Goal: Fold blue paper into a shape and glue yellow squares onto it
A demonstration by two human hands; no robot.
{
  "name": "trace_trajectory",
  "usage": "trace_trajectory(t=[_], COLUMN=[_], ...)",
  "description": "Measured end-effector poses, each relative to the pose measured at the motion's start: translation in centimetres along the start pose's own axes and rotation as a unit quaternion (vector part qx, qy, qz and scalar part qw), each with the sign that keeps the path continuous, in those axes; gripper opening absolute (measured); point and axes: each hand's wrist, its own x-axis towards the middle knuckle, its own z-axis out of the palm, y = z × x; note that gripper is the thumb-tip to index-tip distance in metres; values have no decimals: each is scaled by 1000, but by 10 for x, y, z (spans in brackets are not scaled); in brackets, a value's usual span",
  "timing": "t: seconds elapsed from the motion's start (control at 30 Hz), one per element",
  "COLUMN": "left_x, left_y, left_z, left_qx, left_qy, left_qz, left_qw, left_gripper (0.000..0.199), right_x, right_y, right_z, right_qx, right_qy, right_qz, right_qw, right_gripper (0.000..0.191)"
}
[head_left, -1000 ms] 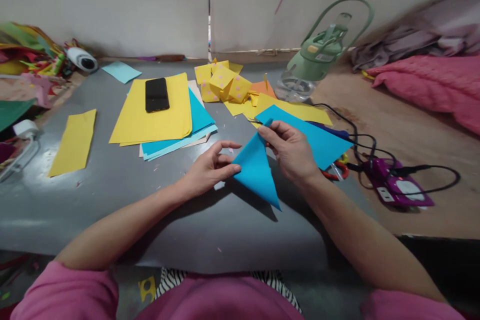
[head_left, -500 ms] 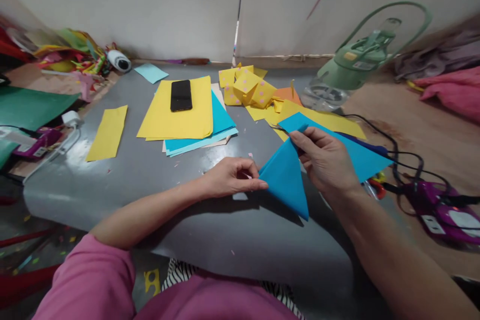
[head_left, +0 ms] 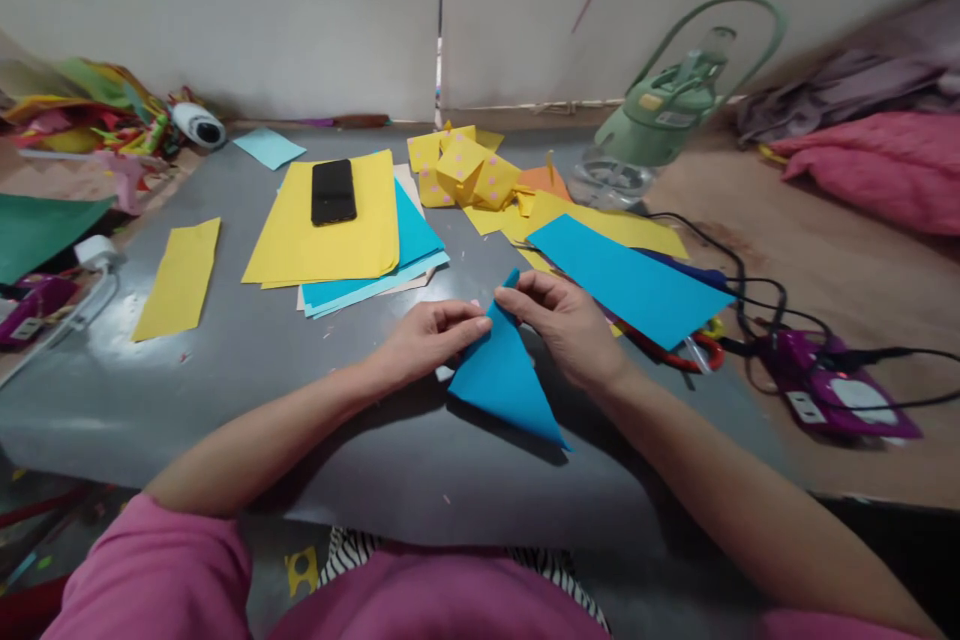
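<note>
A blue sheet of paper folded into a triangle (head_left: 510, 385) is held just over the front part of the grey table (head_left: 337, 440). Its narrow tip points away from me. My left hand (head_left: 431, 335) pinches its left edge below the tip, thumb on top. Close by, my right hand (head_left: 566, 325) grips the tip's right side between thumb and fingers; some fingertips are behind the paper. Past my right hand lies another blue sheet (head_left: 630, 280), flat and unheld.
A black phone (head_left: 333, 192) rests on stacked yellow paper (head_left: 285, 250). Behind are dotted yellow paper shapes (head_left: 465, 170) and a green-topped bottle (head_left: 660, 115). Cables and a purple power strip (head_left: 825, 390) lie right. A yellow strip (head_left: 178, 278) lies left.
My left hand has slid up the folded paper's left edge toward the tip. Both hands are now closer together, and the triangle has turned slightly. The whole view has shifted a little.
</note>
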Motion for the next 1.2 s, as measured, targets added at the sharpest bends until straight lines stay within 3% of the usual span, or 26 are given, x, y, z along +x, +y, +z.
trace_trajectory(t=[0.33, 0.5, 0.6, 0.8, 1.0, 1.2], left_x=[-1, -1, -1, -2, 3, 13], left_y=[1, 0, -2, -1, 2, 1], left_z=[2, 1, -2, -11, -20, -35], left_qx=[1, 27, 85, 211, 254, 281], left_qy=[41, 44, 81, 168, 261, 351], left_qz=[-6, 8, 43, 157, 217, 299], left_qw=[999, 999, 992, 950, 906, 841], left_gripper=[63, 54, 43, 27, 19, 21], right_x=[-1, -1, -1, -3, -10, -18], right_y=[6, 5, 2, 3, 2, -8], right_z=[1, 0, -2, -3, 3, 9], right_qx=[22, 0, -42, -153, -193, -239], right_qy=[-26, -27, -52, -129, -163, -196], right_qz=[12, -1, 5, 56, 3, 6], right_qw=[999, 1000, 998, 978, 968, 951], right_gripper=[37, 37, 36, 34, 37, 36])
